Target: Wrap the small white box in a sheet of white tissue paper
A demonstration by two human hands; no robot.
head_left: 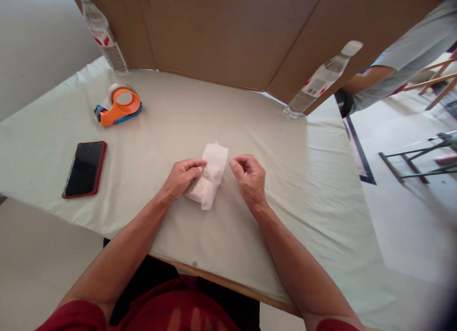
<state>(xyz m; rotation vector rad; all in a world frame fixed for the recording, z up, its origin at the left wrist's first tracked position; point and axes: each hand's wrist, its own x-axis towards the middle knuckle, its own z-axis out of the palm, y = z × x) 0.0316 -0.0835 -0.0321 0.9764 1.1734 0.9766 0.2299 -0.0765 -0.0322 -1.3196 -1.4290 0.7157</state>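
Note:
A small packet in white, translucent, crinkled wrapping (pixel 210 176) lies on the cloth-covered table in front of me. Its upper end is a flat, loose sheet, while the lower left part looks bulkier and bumpy; what is inside is hidden. From the left side, my left hand (pixel 182 177) grips the packet's edge between thumb and fingers. My right hand (pixel 251 178) hovers just right of the packet, apart from it, with fingers curled and thumb pressed toward the index finger. Whether anything thin is in that pinch cannot be made out.
An orange tape dispenser (pixel 121 107) and a red-cased phone (pixel 84 169) lie on the left. Water bottles stand at the back left (pixel 103 33) and back right (pixel 321 83), beside a cardboard screen (pixel 214 31). Beyond the right edge is another person's arm (pixel 369 78).

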